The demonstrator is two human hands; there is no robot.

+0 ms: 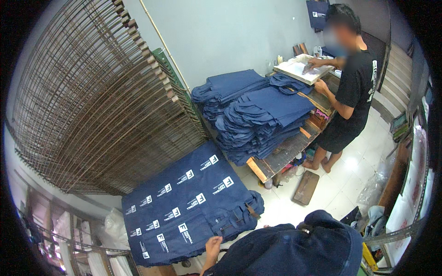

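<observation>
Two hands: only one hand (pixel 213 246) of the wearer shows, rising from the near edge, its side unclear; the other is hidden behind a dark blue bundle of bags (pixel 294 250) at near right.
Fingers: curled at the near edge of the printed bags; whether they pinch the cloth cannot be told.
Printed bags (pixel 184 207): dark blue, white marks up, laid overlapping on a low rack (pixel 152 264) at near left, directly beyond and left of the visible hand.
Long axis: the overlapping row runs from near left to far right; the bag handles (pixel 241 214) point to the right, toward the floor.
Nearer hand: the visible one, touching or just short of the nearest bag's edge.
Drying rack (pixel 92 92): tilted-up wire shelves, left, behind the printed bags.
Floor (pixel 340 184): white tiles, a flat board (pixel 306 187) lying on them.
Table (pixel 276 158): wooden, middle distance, carrying stacked plain blue bags (pixel 258 115).
Co-worker (pixel 352 92): far right, in a black shirt, both hands on a pale printing frame (pixel 301 69) at the table's far end.
Wall (pixel 230 37): plain grey, far.
</observation>
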